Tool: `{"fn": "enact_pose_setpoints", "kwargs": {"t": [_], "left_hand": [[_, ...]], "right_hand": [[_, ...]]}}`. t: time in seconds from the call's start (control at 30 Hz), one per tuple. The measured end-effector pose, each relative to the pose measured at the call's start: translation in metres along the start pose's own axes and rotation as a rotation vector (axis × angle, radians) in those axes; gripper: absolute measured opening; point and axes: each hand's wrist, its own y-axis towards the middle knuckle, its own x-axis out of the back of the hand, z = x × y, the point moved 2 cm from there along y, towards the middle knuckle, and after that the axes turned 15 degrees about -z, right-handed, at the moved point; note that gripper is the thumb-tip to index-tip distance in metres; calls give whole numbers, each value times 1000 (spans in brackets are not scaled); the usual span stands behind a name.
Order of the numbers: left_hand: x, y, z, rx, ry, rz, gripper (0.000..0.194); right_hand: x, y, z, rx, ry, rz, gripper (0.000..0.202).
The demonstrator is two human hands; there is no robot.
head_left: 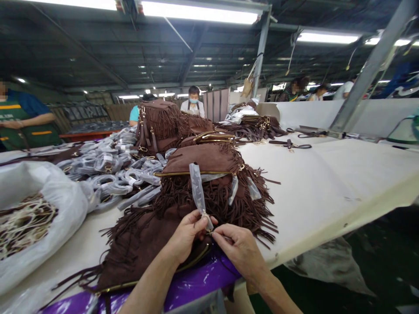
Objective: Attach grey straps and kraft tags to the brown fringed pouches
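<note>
My left hand (186, 233) is closed around the lower end of a dark strap wrapped in clear plastic (197, 187), which stands up from the fingers. Close beside it, my right hand (240, 248) pinches at a small gold metal fitting (209, 232) by the strap's end; what exactly sits between its fingertips is too small to make out. Beneath both hands lies a brown fringed suede bag (137, 244) with a gold zipper along its edge. Just beyond, more brown fringed bags (201, 159) are stacked, with plastic-covered pieces hanging from them. Purple plastic (193, 290) shows under the near bag.
At left stands a white plastic sack (73, 205) full of cords (28, 222). Many plastic-wrapped straps (111, 163) are heaped behind it. Taller bag piles (160, 120) rise farther back. The pale table (314, 183) ends at a right edge. Several people are in the background.
</note>
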Motion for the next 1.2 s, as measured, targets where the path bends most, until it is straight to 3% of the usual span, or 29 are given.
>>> {"fn": "enact_pose_setpoints", "kwargs": {"t": [0.17,0.33,0.4,0.53,0.63,0.73,0.83,0.97,1.07,1.2], "left_hand": [[-7,-2,-3,-69,117,3,36],[-4,-9,-8,-147,251,83,16],[-1,-15,-9,-202,337,119,23],[2,-28,-6,-386,571,-10,44],[-3,-33,-3,-537,695,-118,44],[-7,-33,0,-612,740,-139,48],[0,-31,-4,-582,680,-173,54],[10,-34,-24,-463,533,-205,51],[5,-37,-41,-427,426,-173,44],[-9,-35,-50,-394,311,-120,41]], "right_hand": [[2,2,-3,6,-49,82,25],[2,1,-10,-20,-89,131,25],[1,-1,-12,-24,-81,147,25],[-2,-4,-13,2,-96,161,25],[-4,-4,-12,23,-133,157,25],[-3,-5,-10,36,-149,163,23],[3,-7,-6,20,-113,178,15],[11,-11,3,-39,-17,127,12],[9,-10,11,-58,84,88,17],[-1,-3,16,23,165,71,18]]}}
